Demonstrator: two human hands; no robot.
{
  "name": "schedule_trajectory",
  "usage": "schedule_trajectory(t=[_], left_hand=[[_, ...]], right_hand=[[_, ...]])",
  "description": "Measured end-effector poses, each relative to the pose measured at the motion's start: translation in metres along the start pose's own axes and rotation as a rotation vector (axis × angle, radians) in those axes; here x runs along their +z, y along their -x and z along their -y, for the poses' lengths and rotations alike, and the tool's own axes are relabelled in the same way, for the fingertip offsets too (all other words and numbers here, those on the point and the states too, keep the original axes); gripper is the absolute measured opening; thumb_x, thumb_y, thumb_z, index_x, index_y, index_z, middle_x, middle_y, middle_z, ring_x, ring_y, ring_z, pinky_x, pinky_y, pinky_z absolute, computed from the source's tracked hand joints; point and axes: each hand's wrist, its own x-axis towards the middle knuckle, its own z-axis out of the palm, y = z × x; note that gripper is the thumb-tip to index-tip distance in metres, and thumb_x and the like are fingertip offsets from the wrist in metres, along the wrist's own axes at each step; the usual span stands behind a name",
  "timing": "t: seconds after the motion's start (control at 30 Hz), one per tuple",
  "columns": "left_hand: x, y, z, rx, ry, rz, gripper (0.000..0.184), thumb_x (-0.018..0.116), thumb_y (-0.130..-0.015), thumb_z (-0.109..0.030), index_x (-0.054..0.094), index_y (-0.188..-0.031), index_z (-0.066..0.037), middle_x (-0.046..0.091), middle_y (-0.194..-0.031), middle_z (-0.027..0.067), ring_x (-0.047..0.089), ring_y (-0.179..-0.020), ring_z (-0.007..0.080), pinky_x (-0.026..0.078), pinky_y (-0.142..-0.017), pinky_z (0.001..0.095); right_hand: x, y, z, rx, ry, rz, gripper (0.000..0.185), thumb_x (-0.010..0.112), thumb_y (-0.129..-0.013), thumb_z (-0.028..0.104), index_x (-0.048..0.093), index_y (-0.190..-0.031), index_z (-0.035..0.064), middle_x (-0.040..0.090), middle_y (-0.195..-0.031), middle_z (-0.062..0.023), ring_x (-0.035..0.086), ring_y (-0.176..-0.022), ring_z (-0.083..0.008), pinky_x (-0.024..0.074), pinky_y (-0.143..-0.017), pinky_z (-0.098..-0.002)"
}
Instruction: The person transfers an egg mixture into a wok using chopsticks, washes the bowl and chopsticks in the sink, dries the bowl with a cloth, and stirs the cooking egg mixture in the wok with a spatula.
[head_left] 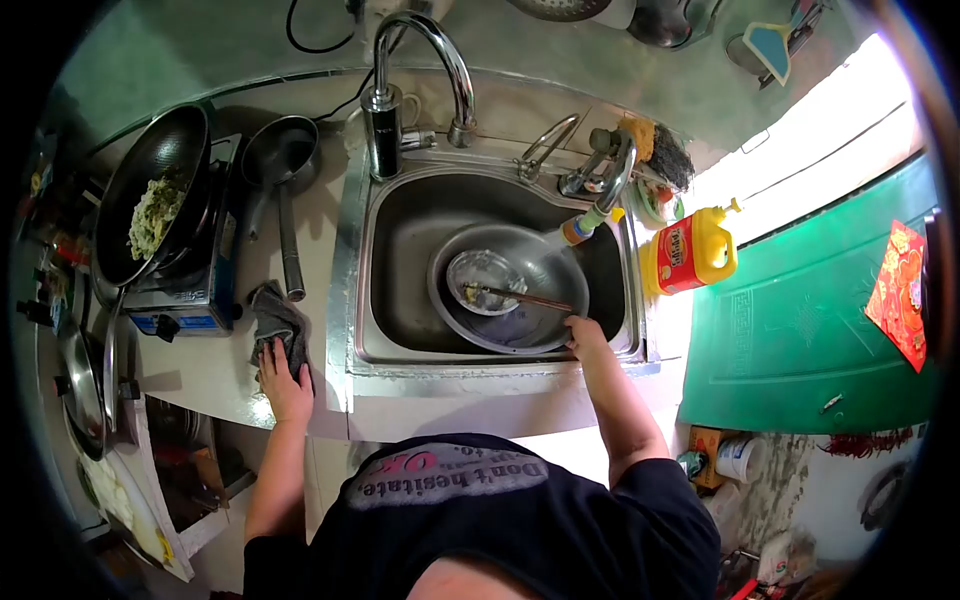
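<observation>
My left hand [284, 386] presses on a dark grey cloth [277, 322] lying on the counter, fingers spread over its lower part. At the sink's front right, my right hand [586, 338] grips the rim of a large metal basin [540, 338], fingertips partly hidden. The basin sits in the steel sink [400, 215]. Inside it are a smaller bowl [484, 268] with pale residue and a pair of chopsticks [540, 300] resting across the bowl's edge.
A wok [120, 235] holding food [157, 215] is on the stove [190, 300] at left, beside a ladle [290, 250]. Faucets [383, 130] rise behind the sink. A yellow jug [716, 255] stands right of it, near a green door [790, 320].
</observation>
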Motion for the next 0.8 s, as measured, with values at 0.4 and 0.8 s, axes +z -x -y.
schedule_trajectory(t=[0.4,0.8], left_hand=[[-0.007,-0.005,-0.001,-0.027,0.023,0.11,0.059,0.051,-0.075,-0.012,0.025,-0.127,-0.01,0.027,-0.129,0.0187,0.025,-0.118,0.0377,0.021,-0.096,0.0471],[-0.016,-0.003,-0.034,0.188,0.178,-0.027,0.042,0.056,-0.067,-0.01,0.047,-0.109,-0.006,0.045,-0.112,0.0167,0.042,-0.102,0.0344,0.034,-0.087,0.0425]], right_hand=[[0.044,-0.08,-0.011,-0.318,0.497,-0.393,0.048,0.059,-0.073,0.024,0.042,-0.111,-0.0013,0.052,-0.104,-0.0198,0.051,-0.095,-0.0307,0.0409,-0.08,-0.0362],[0.064,0.047,-0.011,-0.549,0.25,0.263,0.027,0.05,-0.081,0.009,0.049,-0.107,0.0007,0.055,-0.092,-0.0066,0.051,-0.079,-0.011,0.0411,-0.065,-0.0214]])
